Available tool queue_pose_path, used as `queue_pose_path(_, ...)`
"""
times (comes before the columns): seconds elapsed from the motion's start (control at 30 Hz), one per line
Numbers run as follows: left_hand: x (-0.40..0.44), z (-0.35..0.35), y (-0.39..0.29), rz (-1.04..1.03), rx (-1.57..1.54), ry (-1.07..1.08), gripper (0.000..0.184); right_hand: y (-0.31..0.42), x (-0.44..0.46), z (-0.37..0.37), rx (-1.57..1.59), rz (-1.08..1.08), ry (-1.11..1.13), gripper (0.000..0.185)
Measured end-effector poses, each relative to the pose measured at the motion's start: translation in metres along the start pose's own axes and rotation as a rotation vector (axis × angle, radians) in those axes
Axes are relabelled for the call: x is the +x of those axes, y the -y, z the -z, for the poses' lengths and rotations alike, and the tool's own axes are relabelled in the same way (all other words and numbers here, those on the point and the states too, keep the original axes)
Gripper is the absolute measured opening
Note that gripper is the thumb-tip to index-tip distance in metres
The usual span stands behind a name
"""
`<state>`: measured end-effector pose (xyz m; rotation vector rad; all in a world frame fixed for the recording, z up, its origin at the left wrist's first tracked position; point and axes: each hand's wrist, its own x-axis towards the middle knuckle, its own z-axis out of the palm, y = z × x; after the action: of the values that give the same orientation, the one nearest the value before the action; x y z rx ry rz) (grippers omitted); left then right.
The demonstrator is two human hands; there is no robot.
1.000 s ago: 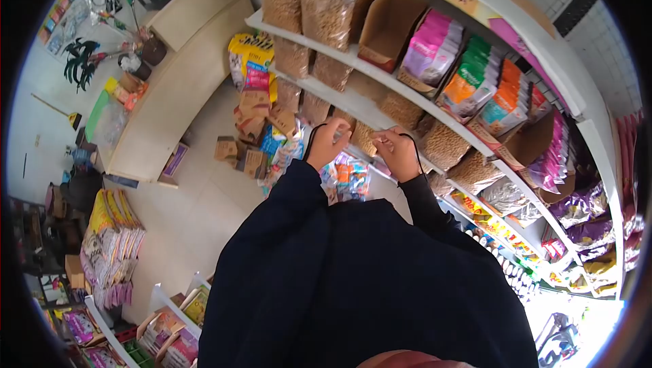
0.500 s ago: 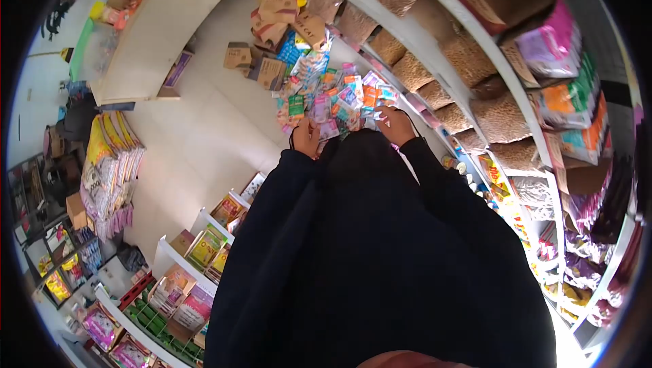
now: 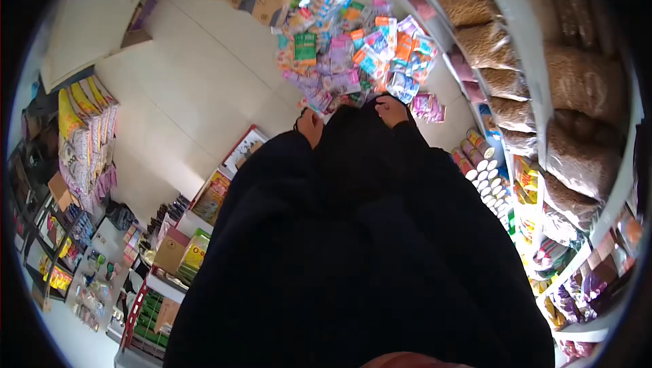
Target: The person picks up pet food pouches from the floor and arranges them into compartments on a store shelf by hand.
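Left hand (image 3: 310, 127): 11 o'clock, fingers curled; grip contents, cannot tell.
Right hand (image 3: 390, 111): between 1 and 2 o'clock, fingers bent, near blue-and-white pouch (image 3: 403, 87); contact or pinch, cannot tell.
Pouch pile (image 3: 339, 55): 12 o'clock, loose on floor (image 3: 156, 89), just beyond both hands.
Cardboard cartons (image 3: 274, 3): 11 o'clock, beside pile.
Pellet bags (image 3: 485, 45): 2 o'clock, shelved.
Cans (image 3: 483, 176): 3 o'clock, grouped.

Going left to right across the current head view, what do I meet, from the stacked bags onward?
Stacked yellow-topped bags → left hand → right hand → pink packet → cans → rightmost bags of brown pellets.
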<state>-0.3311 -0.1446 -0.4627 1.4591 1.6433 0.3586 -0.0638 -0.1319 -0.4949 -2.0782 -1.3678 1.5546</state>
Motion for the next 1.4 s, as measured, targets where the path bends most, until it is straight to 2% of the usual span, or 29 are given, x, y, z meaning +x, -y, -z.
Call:
queue_pose_path(0.17,0.019,-0.046,0.059,0.146,-0.156,0.030,0.017,-0.040,0.038,-0.044,-0.023,-0.137,0.042,0.026)
queue_pose_path(0.23,0.024,-0.069,0.089,0.123,-0.280,0.007,0.019,-0.065,0.053,-0.062,-0.041,-0.141,0.043,0.028)
queue_pose_path(0.33,0.038,-0.095,0.122,0.124,-0.182,0.036,0.021,-0.081,0.066,-0.075,-0.151,-0.064,0.069,0.033)
queue_pose_path(0.43,0.054,-0.115,0.134,0.110,-0.127,-0.046,0.021,-0.085,0.082,-0.086,-0.175,-0.135,0.080,0.036)
queue_pose_path(0.5,0.067,-0.124,0.142,0.184,-0.082,0.039,0.026,-0.102,0.098,-0.097,-0.154,-0.196,0.139,0.036)
queue_pose_path(0.53,0.074,-0.132,0.147,0.070,-0.073,-0.035,0.029,-0.111,0.110,-0.107,-0.315,-0.008,0.139,0.039)
queue_pose_path(0.57,0.077,-0.138,0.153,-0.040,-0.061,-0.106,0.033,-0.123,0.112,-0.111,-0.373,-0.010,0.179,0.046)
queue_pose_path(0.63,0.086,-0.134,0.146,0.016,-0.070,-0.073,0.038,-0.104,0.115,-0.108,-0.397,-0.043,0.304,0.059)
queue_pose_path(0.7,0.090,-0.144,0.152,0.058,-0.085,-0.043,0.042,-0.104,0.129,-0.114,-0.409,-0.105,0.339,0.065)
queue_pose_path(0.77,0.095,-0.157,0.164,0.341,-0.367,0.036,0.063,-0.121,0.140,-0.127,-0.316,-0.092,0.288,0.068)
queue_pose_path(0.8,0.099,-0.155,0.163,0.410,-0.430,0.148,0.077,-0.124,0.143,-0.131,-0.225,-0.070,0.231,0.070)
queue_pose_path(0.83,0.098,-0.158,0.168,0.416,-0.431,0.157,0.077,-0.128,0.143,-0.133,-0.224,-0.080,0.233,0.070)
queue_pose_path(0.9,0.101,-0.162,0.170,0.280,-0.531,0.218,0.086,-0.132,0.143,-0.135,-0.194,-0.083,0.308,0.072)
queue_pose_path(0.93,0.099,-0.165,0.164,0.307,-0.525,0.086,0.069,-0.132,0.141,-0.136,-0.159,-0.077,0.324,0.075)
queue_pose_path(0.97,0.099,-0.163,0.159,0.300,-0.525,0.088,0.069,-0.132,0.139,-0.136,-0.158,-0.075,0.318,0.075)
queue_pose_path(1.07,0.106,-0.160,0.161,0.332,-0.581,0.141,0.074,-0.129,0.137,-0.138,-0.030,-0.122,0.303,0.077)
queue_pose_path(1.2,0.112,-0.176,0.194,0.314,-0.520,0.127,0.084,-0.122,0.137,-0.140,-0.123,-0.141,0.233,0.076)
queue_pose_path(1.3,0.110,-0.172,0.196,0.315,-0.482,0.201,0.091,-0.152,0.145,-0.154,-0.044,-0.186,0.188,0.078)
queue_pose_path(1.33,0.107,-0.165,0.182,0.424,-0.576,0.204,0.088,-0.147,0.139,-0.154,-0.125,-0.146,0.030,0.065)
queue_pose_path(1.37,0.105,-0.159,0.169,0.532,-0.671,0.205,0.086,-0.143,0.133,-0.150,-0.124,-0.149,0.030,0.065)
queue_pose_path(1.4,0.100,-0.162,0.172,0.502,-0.701,0.175,0.067,-0.140,0.127,-0.146,-0.146,-0.179,-0.006,0.058)
